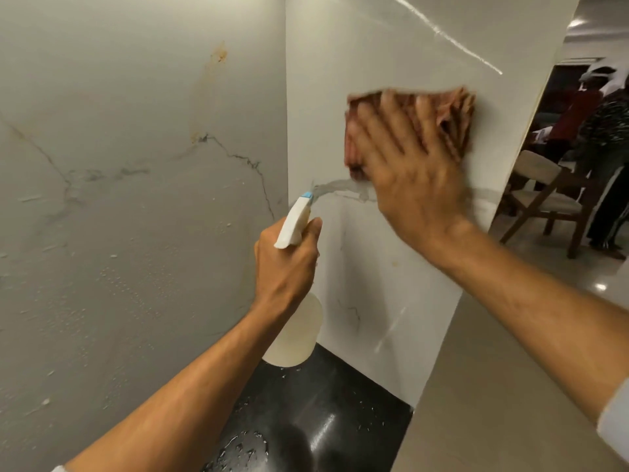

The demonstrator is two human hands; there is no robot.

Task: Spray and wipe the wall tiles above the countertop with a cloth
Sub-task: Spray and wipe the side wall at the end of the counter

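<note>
At centre right, the right hand (413,172) presses a reddish-brown cloth (449,120) flat against the white marble-veined wall tile (374,56); the left hand (286,264) grips a white spray bottle (295,318). Droplets on the black countertop (340,420) suggest runoff could streak.

Pale marble-look walls (136,199) with grey veins meet in a corner before me. Below lies a wet, glossy black counter (323,420). To my right, a wooden chair (541,195) stands on shiny floor (578,277).
</note>
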